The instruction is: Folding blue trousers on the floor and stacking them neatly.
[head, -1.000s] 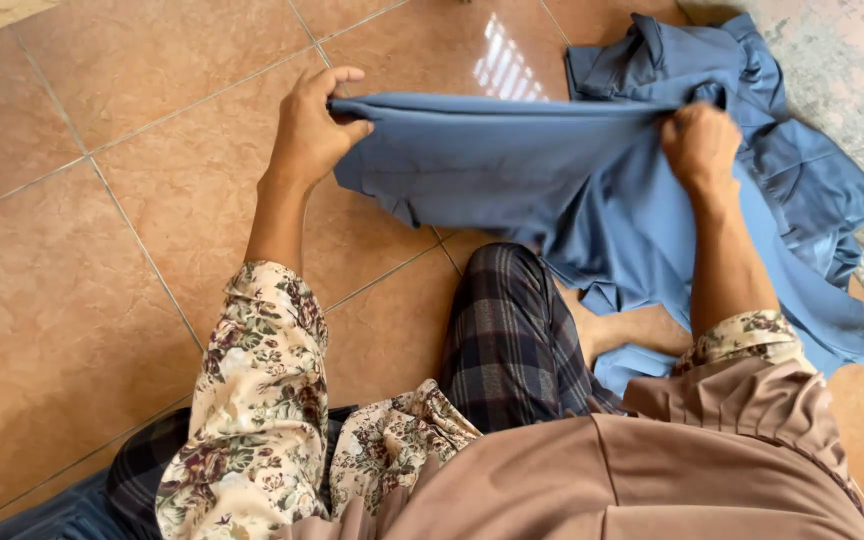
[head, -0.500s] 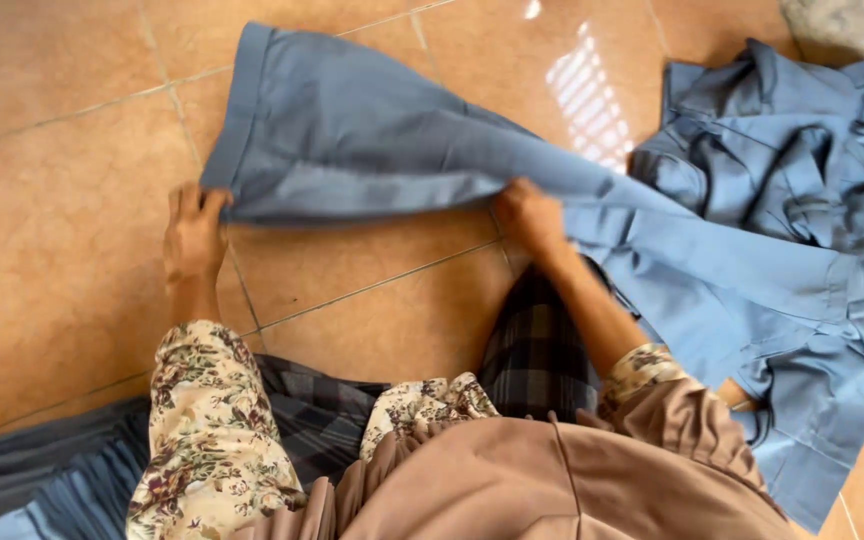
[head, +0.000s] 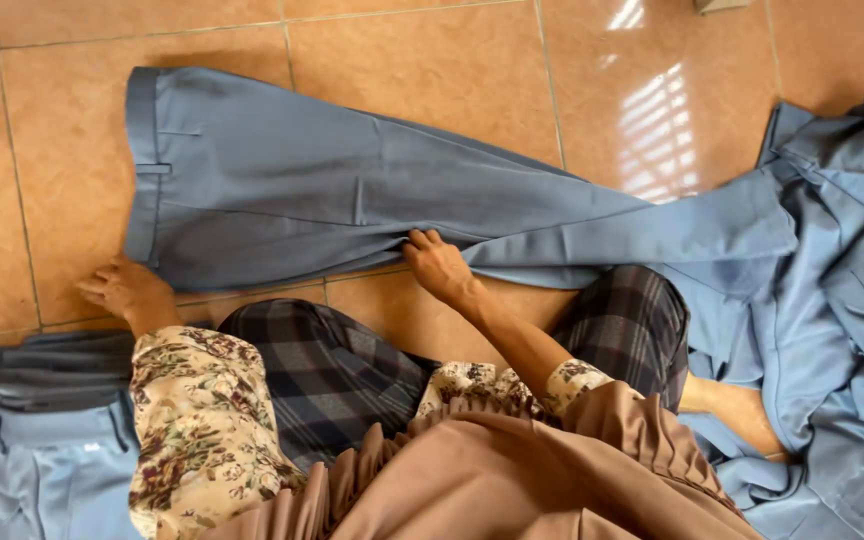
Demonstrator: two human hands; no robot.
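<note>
A pair of blue-grey trousers (head: 352, 190) lies flat on the tiled floor, waistband to the left, legs running right. My left hand (head: 127, 290) rests palm-down at the lower corner of the waistband, fingers spread. My right hand (head: 437, 262) presses on the near edge of the trousers at mid-length, fingers on the cloth. Neither hand grips anything. My floral sleeves, plaid-trousered knees and brown headscarf fill the lower view.
A heap of more blue garments (head: 842, 290) lies crumpled at the right. Folded blue and dark grey clothes (head: 22, 430) sit at the lower left. Brown floor tiles (head: 432, 60) stretch beyond the trousers.
The trousers, held up by both hands a second ago, were swung left and laid flat on the floor. Both hands have let go and now rest on the near edge.
</note>
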